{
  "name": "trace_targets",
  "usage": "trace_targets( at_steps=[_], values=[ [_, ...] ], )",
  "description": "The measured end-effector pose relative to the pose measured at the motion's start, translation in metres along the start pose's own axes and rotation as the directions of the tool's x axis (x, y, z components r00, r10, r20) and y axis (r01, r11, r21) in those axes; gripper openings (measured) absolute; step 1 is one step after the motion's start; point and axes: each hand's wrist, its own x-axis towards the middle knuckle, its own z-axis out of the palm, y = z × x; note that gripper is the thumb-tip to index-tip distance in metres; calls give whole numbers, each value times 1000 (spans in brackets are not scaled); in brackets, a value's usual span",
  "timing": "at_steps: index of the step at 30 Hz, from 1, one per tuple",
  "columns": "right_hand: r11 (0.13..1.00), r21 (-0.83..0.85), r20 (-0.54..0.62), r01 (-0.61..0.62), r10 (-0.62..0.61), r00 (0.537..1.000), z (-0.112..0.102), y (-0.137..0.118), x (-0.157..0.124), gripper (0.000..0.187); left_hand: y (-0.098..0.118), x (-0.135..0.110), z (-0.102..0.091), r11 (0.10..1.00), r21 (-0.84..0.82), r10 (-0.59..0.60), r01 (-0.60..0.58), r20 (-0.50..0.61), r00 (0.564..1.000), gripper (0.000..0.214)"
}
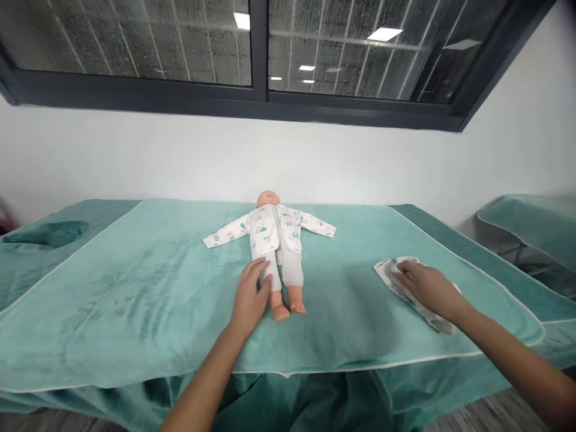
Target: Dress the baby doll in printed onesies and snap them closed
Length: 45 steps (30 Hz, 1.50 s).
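- Only one angle to go on here, the head view, so everything below is from that
- The doll [275, 246] is flat on its back on a light green blanket [171, 288], head toward the wall [225, 156], bare feet toward the person
- It's wearing a patterned white jacket [263, 234] with both sleeves spread wide and the front edges apart, plus white trousers [292, 269] that end above the feet
- Left hand [252, 294] is open, fingers loosely spread right at one trouser leg – looks like a light touch, no grip
- Right hand [427, 288] is way over to the right, fingers and thumb curled down onto a crumpled white cloth [387, 275] with some print on it – can't tell if it's properly pinched, the hand covers that bit
- The cloth sits on the same blanket, well apart from the doll
- Step in hand, as I read it: one hand minding the doll while the other gets hold of the cloth
- Next move, I'd say, calls for a sure pinch on that cloth and a left hand kept gentle so the legs don't shift
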Motion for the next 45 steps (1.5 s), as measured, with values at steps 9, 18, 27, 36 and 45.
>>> trace_targets(
  at_steps=[9, 18, 27, 36, 45],
  values=[
    [458, 868, 120, 191, -567, 815, -76, -195, 35, 30, 114, 39, -21, 956, -285, 134, -65, 229, 964, 54],
    [485, 680, -51, 550, -717, 696, -111, -261, 52, 24, 140, 50, -107, 788, -612, -25, 70, 82, 996, 21],
    [287, 776, -244, 561, -684, 687, -162, -284, 23, 33, 191, 29, -169, 844, -489, 5, 218, 414, 910, 34],
    [483, 756, 297, 443, -855, 424, -149, -292, -5, 35, 197, -1, -160, 766, -630, 73, 126, 279, 958, 23],
    [325, 911, 111, 253, -785, 610, -120, -282, -1, 28, 152, 10, -179, 697, -703, 23, 145, 223, 974, 28]
  ],
)
